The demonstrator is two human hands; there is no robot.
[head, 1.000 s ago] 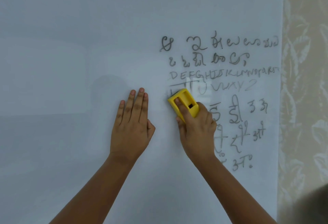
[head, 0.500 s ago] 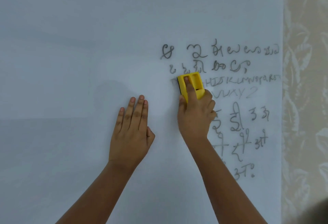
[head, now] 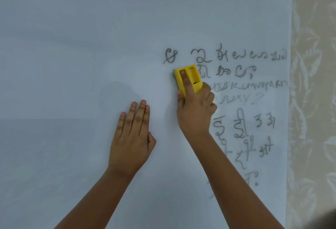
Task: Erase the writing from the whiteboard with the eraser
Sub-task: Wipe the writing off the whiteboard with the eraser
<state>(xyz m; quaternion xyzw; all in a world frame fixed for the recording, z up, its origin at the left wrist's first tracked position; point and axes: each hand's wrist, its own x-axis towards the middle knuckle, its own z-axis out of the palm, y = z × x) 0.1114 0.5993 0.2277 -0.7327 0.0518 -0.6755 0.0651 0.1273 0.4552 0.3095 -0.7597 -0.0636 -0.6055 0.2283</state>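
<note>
Head view: right hand point(head: 195, 112) clamps the yellow eraser point(head: 189, 78) flat on the board point(head: 72, 47), forefinger pressing it onto the writing point(head: 236, 72) at right; left hand point(head: 132, 138) lies open, flat, steadying the board

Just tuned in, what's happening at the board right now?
A person is wiping a whiteboard. The right hand presses a yellow eraser on the left end of the second line of writing. The left hand lies flat on the bare board. Most writing on the right side is not yet erased.
</note>
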